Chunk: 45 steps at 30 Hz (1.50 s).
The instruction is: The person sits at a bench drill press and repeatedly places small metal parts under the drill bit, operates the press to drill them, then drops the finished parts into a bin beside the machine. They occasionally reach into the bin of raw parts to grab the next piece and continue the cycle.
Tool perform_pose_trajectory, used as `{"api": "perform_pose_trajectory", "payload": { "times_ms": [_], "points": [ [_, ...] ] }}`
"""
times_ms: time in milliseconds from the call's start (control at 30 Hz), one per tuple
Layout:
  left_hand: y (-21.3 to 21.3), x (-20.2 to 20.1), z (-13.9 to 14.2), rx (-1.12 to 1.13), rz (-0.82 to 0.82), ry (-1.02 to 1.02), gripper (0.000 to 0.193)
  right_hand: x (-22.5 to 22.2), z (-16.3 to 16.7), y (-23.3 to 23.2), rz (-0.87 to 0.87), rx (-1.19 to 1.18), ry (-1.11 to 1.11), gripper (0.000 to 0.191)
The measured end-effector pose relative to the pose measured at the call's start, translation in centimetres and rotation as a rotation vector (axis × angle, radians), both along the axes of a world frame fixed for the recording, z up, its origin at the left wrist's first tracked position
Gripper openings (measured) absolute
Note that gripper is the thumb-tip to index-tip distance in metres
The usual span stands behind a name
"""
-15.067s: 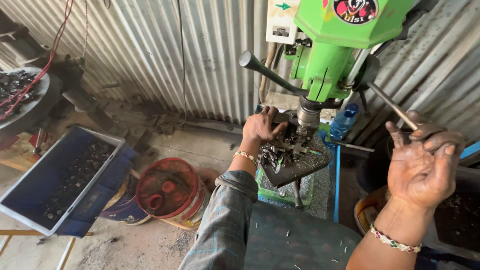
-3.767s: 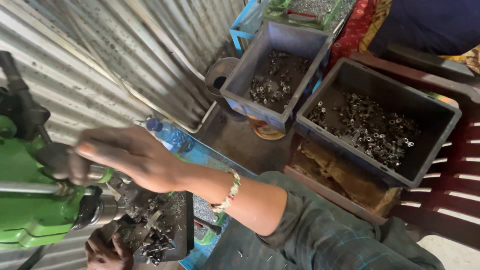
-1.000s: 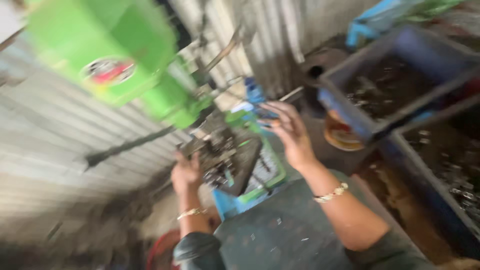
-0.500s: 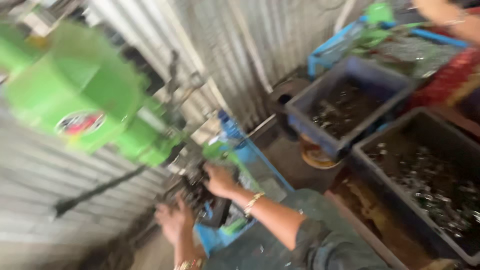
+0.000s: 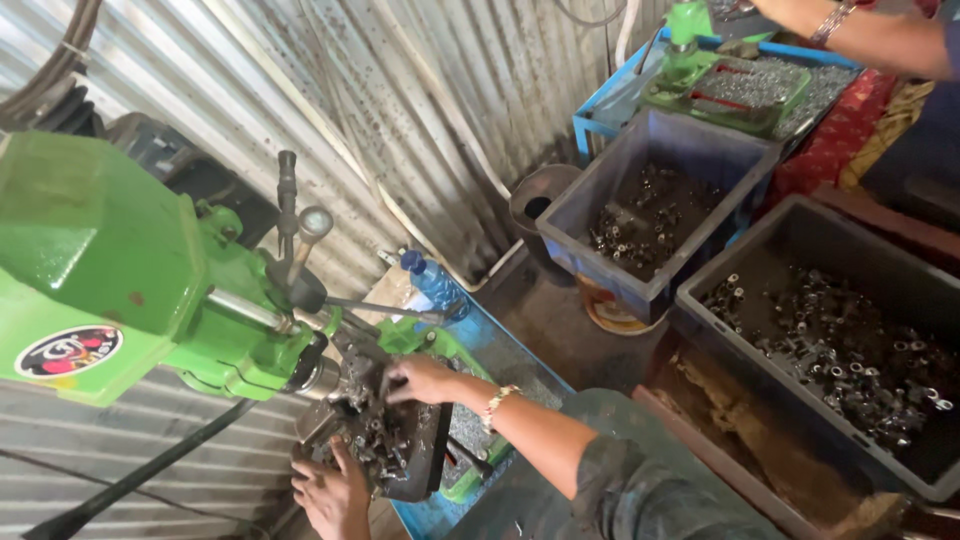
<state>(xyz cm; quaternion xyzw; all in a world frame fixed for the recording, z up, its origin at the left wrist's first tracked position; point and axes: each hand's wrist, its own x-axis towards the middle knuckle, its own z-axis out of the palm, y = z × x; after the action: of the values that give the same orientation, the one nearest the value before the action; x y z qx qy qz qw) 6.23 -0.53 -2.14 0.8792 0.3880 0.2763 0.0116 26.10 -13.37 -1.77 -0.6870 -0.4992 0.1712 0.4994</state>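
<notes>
Corrugated metal sheeting point(image 5: 420, 100) fills the far side of the scene. In front of it on the left stands a green drill press point(image 5: 110, 260). Its feed handles point(image 5: 300, 225) stick up with no hand on them.

To the right, a dark grey bin point(image 5: 800, 225) holds a thick scatter of small metal parts. Just beyond it, a blue-grey bin point(image 5: 690, 135) holds a darker heap. At the far right another person's arm point(image 5: 870, 35) reaches over a second green machine point(image 5: 720, 80), well apart from this work.

Under the drill head sits the drill table point(image 5: 420, 460), crowded with the same small parts point(image 5: 375, 440). Both of the person's hands are at it. The right hand point(image 5: 425, 378) comes in from the right and lies on the pile just beside the spindle. Its fingers curl down among the pieces, and whether they pinch one cannot be told. The left hand point(image 5: 335, 490) is at the near edge of the table with its fingers loosely bent toward the parts, and its grip is hidden too.

Judging by this, a piece is being placed or changed at the spindle and drilling is not under way. With the bins this full, much appears left to do.

A blue-capped bottle point(image 5: 435, 285) stands behind the table.
</notes>
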Motion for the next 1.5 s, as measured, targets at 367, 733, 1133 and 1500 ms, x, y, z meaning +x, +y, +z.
{"api": "perform_pose_trajectory", "payload": {
  "times_ms": [367, 733, 1133, 1500],
  "points": [
    [2.4, -1.3, -3.1, 0.338, -0.057, 0.006, 0.061, -0.2, 1.1, -14.0, 0.115, -0.465, -0.218, 0.022],
    [0.9, -1.0, -0.2, 0.002, 0.141, 0.007, 0.074, 2.2, 7.0, -19.0, -0.691, -0.130, -0.418, 0.022],
    [-0.6, -1.2, 2.4, -0.209, 0.196, -0.065, 0.080, -5.2, 0.9, -0.7, -0.341, -0.100, -0.501, 0.043],
    [-0.6, -1.3, 3.1, -0.279, 0.160, -0.098, 0.079, -3.4, -2.5, 1.9, -0.445, -0.190, -0.694, 0.052]
  ]
}}
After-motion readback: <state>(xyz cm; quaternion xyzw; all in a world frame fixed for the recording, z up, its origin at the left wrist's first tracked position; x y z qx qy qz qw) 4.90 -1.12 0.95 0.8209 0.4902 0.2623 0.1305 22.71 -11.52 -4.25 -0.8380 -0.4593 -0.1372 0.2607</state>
